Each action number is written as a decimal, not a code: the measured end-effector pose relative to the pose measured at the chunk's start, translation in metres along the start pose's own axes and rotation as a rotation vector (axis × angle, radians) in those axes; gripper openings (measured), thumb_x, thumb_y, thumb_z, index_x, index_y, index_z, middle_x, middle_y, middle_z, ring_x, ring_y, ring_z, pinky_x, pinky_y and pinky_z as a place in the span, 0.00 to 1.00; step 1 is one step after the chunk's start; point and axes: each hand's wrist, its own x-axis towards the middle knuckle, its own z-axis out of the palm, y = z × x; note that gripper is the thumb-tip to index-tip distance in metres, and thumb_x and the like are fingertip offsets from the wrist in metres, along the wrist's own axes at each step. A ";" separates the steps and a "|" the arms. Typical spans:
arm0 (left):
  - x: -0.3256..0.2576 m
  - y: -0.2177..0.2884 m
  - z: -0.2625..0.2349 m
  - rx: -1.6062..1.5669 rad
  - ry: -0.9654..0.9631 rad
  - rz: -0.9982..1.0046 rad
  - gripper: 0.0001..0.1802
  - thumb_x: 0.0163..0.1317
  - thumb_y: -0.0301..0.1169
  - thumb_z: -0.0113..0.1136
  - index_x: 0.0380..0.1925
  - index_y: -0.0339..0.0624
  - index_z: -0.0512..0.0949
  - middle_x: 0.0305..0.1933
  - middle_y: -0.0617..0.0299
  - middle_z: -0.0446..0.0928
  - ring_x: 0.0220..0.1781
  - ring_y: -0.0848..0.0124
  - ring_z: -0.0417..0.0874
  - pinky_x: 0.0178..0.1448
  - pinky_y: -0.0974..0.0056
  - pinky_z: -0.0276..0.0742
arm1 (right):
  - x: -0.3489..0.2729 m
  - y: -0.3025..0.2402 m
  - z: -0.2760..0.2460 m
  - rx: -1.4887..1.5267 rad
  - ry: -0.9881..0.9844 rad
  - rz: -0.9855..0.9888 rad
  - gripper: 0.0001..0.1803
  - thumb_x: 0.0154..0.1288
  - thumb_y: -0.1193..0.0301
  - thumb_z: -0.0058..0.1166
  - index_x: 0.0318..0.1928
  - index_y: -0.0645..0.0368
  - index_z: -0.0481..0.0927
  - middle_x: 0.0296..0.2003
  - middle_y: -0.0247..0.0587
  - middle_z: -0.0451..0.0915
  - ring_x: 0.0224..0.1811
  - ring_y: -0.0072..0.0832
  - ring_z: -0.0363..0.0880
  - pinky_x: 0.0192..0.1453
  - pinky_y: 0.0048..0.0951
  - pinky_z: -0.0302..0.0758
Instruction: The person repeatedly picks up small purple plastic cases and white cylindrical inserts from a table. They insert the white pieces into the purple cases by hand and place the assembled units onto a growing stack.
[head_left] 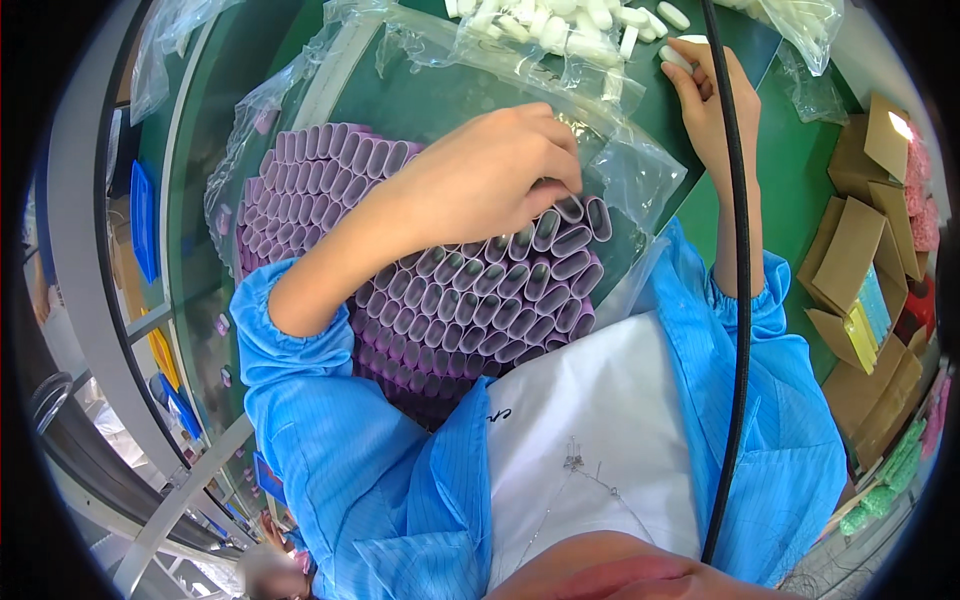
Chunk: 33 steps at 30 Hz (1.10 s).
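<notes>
A large block of purple oval tubes, open ends up, stands packed in rows in front of my body. Over its far right edge reaches my left hand. Its fingers are curled down and closed on a purple oval tube at the edge of the block, mostly hidden by the hand. At the upper right, my right hand pinches a white oval piece between thumb and fingers. Just left of it lies a loose heap of similar white oval pieces.
Clear plastic sheeting lies around the tubes on the green table. A black cable hangs across the right side. Open cardboard boxes stand to the right, one with yellow and blue contents. Pink bundles sit behind them.
</notes>
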 end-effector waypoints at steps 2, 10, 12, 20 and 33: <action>-0.003 0.000 -0.001 0.040 -0.001 -0.030 0.09 0.52 0.22 0.64 0.35 0.37 0.82 0.37 0.59 0.79 0.43 0.58 0.78 0.47 0.58 0.77 | -0.002 -0.010 -0.009 0.047 0.040 0.047 0.12 0.59 0.75 0.62 0.44 0.59 0.84 0.34 0.37 0.79 0.28 0.25 0.75 0.34 0.25 0.74; -0.012 0.003 0.002 -0.415 0.353 -0.356 0.11 0.64 0.20 0.56 0.45 0.33 0.79 0.46 0.55 0.81 0.40 0.70 0.84 0.46 0.66 0.81 | -0.024 -0.038 -0.022 0.591 0.087 0.070 0.12 0.59 0.83 0.61 0.45 0.69 0.81 0.42 0.41 0.80 0.38 0.23 0.76 0.45 0.22 0.73; -0.007 0.001 0.001 -0.763 0.488 -0.344 0.14 0.65 0.20 0.54 0.50 0.31 0.76 0.47 0.53 0.80 0.42 0.67 0.84 0.47 0.65 0.82 | -0.034 -0.063 -0.027 0.764 -0.016 0.161 0.12 0.59 0.82 0.61 0.44 0.68 0.81 0.42 0.42 0.80 0.38 0.23 0.77 0.45 0.23 0.74; -0.001 0.001 0.010 -1.132 0.687 -0.169 0.20 0.64 0.16 0.51 0.57 0.27 0.69 0.50 0.48 0.78 0.50 0.64 0.83 0.53 0.64 0.83 | -0.042 -0.084 -0.002 0.874 -0.029 0.072 0.11 0.59 0.82 0.62 0.44 0.67 0.81 0.39 0.41 0.79 0.39 0.24 0.79 0.43 0.23 0.75; -0.006 0.001 0.017 -0.865 0.661 -0.240 0.18 0.60 0.19 0.63 0.52 0.31 0.77 0.50 0.52 0.80 0.52 0.68 0.81 0.57 0.62 0.81 | -0.034 -0.086 -0.002 0.840 0.040 0.069 0.09 0.56 0.82 0.64 0.39 0.65 0.83 0.37 0.42 0.82 0.38 0.26 0.80 0.42 0.24 0.75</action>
